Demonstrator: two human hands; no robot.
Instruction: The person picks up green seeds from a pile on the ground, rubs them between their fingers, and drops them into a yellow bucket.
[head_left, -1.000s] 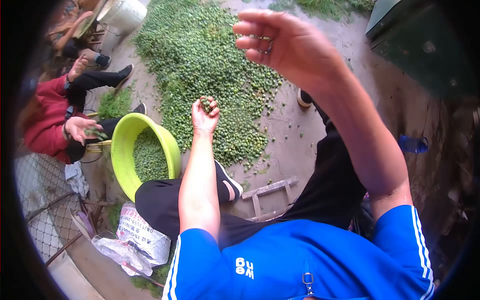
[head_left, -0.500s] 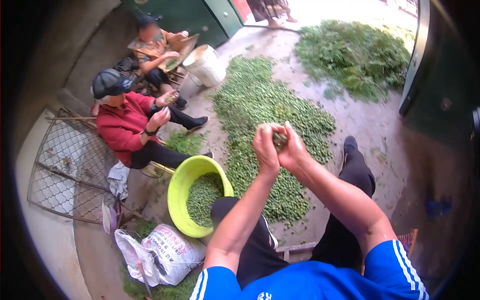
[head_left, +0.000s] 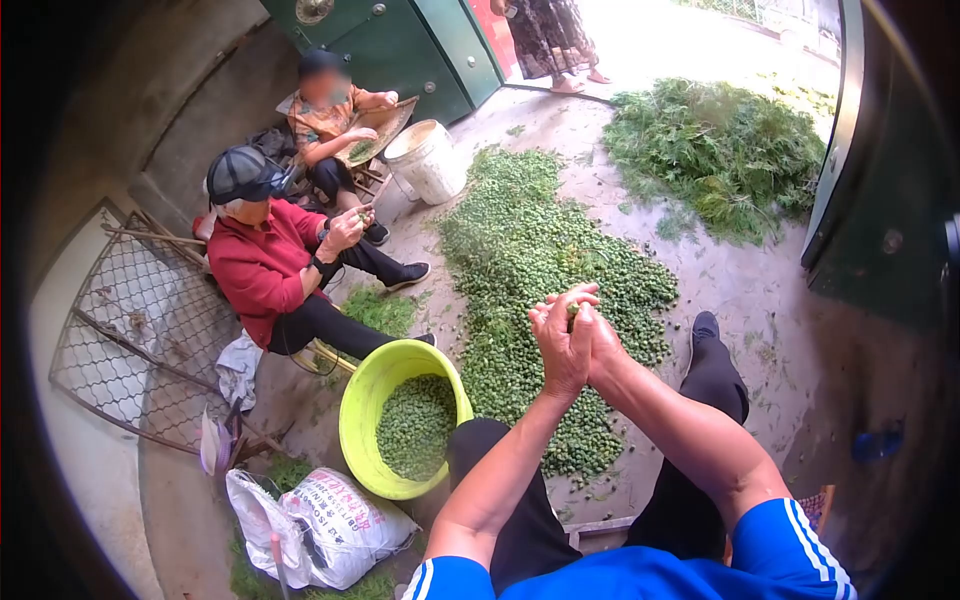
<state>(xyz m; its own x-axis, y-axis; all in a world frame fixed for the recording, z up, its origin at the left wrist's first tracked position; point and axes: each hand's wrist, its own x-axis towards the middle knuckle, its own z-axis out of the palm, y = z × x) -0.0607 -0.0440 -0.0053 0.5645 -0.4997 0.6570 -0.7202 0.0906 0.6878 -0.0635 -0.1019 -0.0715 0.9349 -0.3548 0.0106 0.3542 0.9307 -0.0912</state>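
Note:
My left hand (head_left: 563, 350) and my right hand (head_left: 602, 342) are pressed together in front of me, fingers curled around a few small round green fruits. One green fruit (head_left: 572, 309) shows between the fingers; the palms hide the rest. Below and beyond the hands, a broad heap of the same green fruits (head_left: 530, 240) spreads over the concrete floor. By my left knee stands a yellow-green bucket (head_left: 357, 415), partly filled with similar green fruits (head_left: 416, 428).
A white printed sack (head_left: 350, 530) lies left of my legs. Two people (head_left: 260, 265) sit at the left, hands busy with small pieces. Behind are a white bucket (head_left: 430, 165) and a pile of feathery green branches (head_left: 715, 150). Another person stands at the doorway.
My hands have gone from an upward cup to palms pressed closer together, fingers pointing more to the right. The seated person in red has brought both hands together. The view has shifted slightly.

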